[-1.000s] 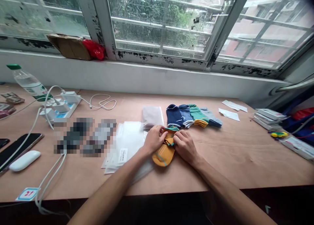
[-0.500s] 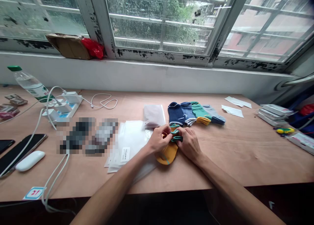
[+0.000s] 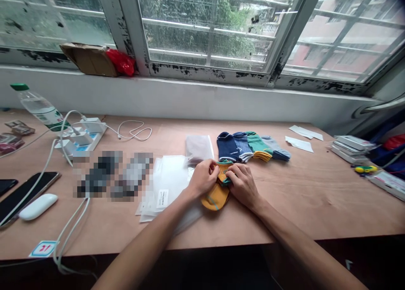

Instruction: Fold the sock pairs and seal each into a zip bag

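Observation:
Yellow socks [image 3: 216, 197] with teal trim lie at the front middle of the table, toes toward me. My left hand [image 3: 204, 177] pinches them at the left near the cuff. From the right, my right hand [image 3: 243, 179] has its fingers closed on the teal-edged cuff part. Some of the fabric is hidden under my fingers. Just beyond my hands is a row of folded socks: a navy pair [image 3: 227, 146], a blue striped pair [image 3: 243, 146], a green pair with yellow cuffs [image 3: 257, 144] and a grey-blue pair [image 3: 274, 147].
Frosted plastic bags [image 3: 171, 176] with labels lie left of my hands, a filled bag [image 3: 199, 148] behind them. Farther left are a power strip [image 3: 90, 140], a tilted bottle [image 3: 39, 108], a phone [image 3: 30, 197] and cables. Paper slips [image 3: 299, 144] and stacked boxes [image 3: 352, 149] are at right.
The teal-edged cuff, bunched between my fingers before, now lies flatter and shows more yellow fabric. My hands have shifted only slightly.

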Tool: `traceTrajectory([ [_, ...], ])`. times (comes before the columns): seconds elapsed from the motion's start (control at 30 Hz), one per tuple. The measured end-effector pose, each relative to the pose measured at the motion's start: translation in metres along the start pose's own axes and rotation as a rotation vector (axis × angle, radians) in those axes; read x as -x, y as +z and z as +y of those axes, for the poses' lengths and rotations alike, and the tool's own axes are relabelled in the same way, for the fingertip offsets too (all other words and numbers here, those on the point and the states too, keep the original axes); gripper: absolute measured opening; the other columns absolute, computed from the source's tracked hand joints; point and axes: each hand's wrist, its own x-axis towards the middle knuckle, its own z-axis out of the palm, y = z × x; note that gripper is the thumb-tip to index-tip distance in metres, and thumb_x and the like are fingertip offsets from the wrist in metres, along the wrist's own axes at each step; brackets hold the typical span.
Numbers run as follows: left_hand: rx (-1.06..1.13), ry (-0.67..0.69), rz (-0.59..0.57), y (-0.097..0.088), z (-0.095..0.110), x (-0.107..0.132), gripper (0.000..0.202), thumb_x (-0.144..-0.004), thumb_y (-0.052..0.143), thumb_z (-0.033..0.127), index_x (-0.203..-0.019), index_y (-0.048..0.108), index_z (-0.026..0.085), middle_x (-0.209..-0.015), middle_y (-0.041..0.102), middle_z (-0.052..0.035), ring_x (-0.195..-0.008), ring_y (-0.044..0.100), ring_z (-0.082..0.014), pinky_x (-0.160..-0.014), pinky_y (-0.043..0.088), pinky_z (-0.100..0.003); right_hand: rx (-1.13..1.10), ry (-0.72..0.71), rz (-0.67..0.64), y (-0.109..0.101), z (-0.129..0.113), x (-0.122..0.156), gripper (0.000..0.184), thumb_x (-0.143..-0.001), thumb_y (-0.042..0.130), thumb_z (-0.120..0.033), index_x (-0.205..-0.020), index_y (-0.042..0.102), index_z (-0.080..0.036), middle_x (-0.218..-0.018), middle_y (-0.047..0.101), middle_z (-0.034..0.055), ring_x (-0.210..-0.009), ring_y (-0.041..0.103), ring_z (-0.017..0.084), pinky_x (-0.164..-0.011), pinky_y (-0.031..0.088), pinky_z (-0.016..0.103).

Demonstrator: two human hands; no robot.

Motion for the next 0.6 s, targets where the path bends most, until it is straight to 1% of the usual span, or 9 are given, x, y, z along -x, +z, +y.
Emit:
traceTrajectory([
  [0.03, -0.053, -0.009, 0.018, 0.003, -0.004, -0.001, 0.015, -0.087, 0.051, 0.025, -0.08, 0.06, 0.016, -0.072, 0.062, -0.0018, -0.065, 0.054, -0.0138, -0.064, 0.041, -0.027, 0.0, -0.003, -0.003, 0.0, 0.001, 0.0, 0.016, -0.085, 0.053, -0.006, -0.084, 0.062, -0.018, -0.091, 0.064, 0.0077, -0.096, 0.051, 0.024, -0.086, 0.041, 0.038],
  [0.1, -0.123, -0.016, 0.009, 0.007, -0.011, -0.002, 0.016, -0.085, 0.055, 0.027, -0.074, 0.059, 0.016, -0.07, 0.06, -0.0018, -0.064, 0.053, -0.0139, -0.062, 0.04, -0.027, -0.002, -0.006, -0.004, -0.001, 0.001, -0.001, 0.016, -0.085, 0.053, -0.006, -0.082, 0.062, -0.019, -0.088, 0.063, 0.0071, -0.093, 0.051, 0.023, -0.084, 0.04, 0.037],
  [0.17, -0.149, -0.02, -0.007, 0.01, -0.015, -0.003, 0.016, -0.085, 0.057, 0.026, -0.071, 0.057, 0.016, -0.071, 0.061, -0.0021, -0.064, 0.053, -0.0138, -0.062, 0.04, -0.027, -0.007, -0.006, -0.004, -0.001, 0.002, -0.001, 0.017, -0.085, 0.052, -0.006, -0.082, 0.061, -0.019, -0.087, 0.063, 0.0071, -0.092, 0.051, 0.023, -0.083, 0.04, 0.037],
  [0.27, -0.156, -0.033, 0.006, 0.012, -0.016, -0.003, 0.011, -0.083, 0.058, 0.023, -0.075, 0.058, 0.017, -0.074, 0.063, -0.0023, -0.067, 0.055, -0.0141, -0.065, 0.042, -0.027, -0.016, 0.002, -0.013, -0.001, 0.002, -0.001, 0.018, -0.083, 0.052, -0.004, -0.083, 0.061, -0.019, -0.087, 0.063, 0.0073, -0.091, 0.051, 0.023, -0.083, 0.04, 0.037],
  [0.37, -0.186, -0.084, 0.037, 0.013, -0.017, -0.004, 0.009, -0.081, 0.062, 0.026, -0.079, 0.06, 0.017, -0.074, 0.063, -0.0022, -0.068, 0.056, -0.0154, -0.066, 0.042, -0.028, -0.019, 0.011, -0.014, 0.0, 0.002, -0.002, 0.018, -0.081, 0.053, -0.003, -0.083, 0.061, -0.019, -0.087, 0.063, 0.0074, -0.09, 0.051, 0.023, -0.083, 0.04, 0.037],
  [0.43, -0.205, -0.097, 0.033, 0.014, -0.018, -0.005, 0.009, -0.081, 0.062, 0.025, -0.077, 0.06, 0.017, -0.075, 0.064, -0.0025, -0.07, 0.057, -0.016, -0.067, 0.043, -0.028, -0.021, 0.015, -0.018, 0.001, 0.003, -0.004, 0.019, -0.081, 0.053, -0.002, -0.084, 0.061, -0.019, -0.088, 0.064, 0.0075, -0.091, 0.052, 0.024, -0.083, 0.041, 0.038],
  [0.5, -0.206, -0.079, 0.031, 0.014, -0.018, -0.005, 0.007, -0.082, 0.059, 0.022, -0.077, 0.06, 0.018, -0.077, 0.065, -0.0025, -0.072, 0.058, -0.0159, -0.069, 0.044, -0.028, -0.024, 0.02, -0.029, 0.0, 0.003, -0.007, 0.019, -0.081, 0.053, -0.003, -0.086, 0.062, -0.019, -0.092, 0.064, 0.0081, -0.093, 0.052, 0.024, -0.083, 0.042, 0.038],
  [0.6, -0.192, -0.026, 0.056, 0.014, -0.016, -0.003, 0.007, -0.085, 0.055, 0.02, -0.081, 0.06, 0.019, -0.08, 0.063, -0.0021, -0.076, 0.059, -0.0158, -0.072, 0.045, -0.028, -0.03, 0.016, -0.04, -0.001, 0.004, -0.009, 0.019, -0.08, 0.053, -0.004, -0.088, 0.062, -0.019, -0.096, 0.064, 0.0089, -0.094, 0.053, 0.025, -0.082, 0.043, 0.038],
])
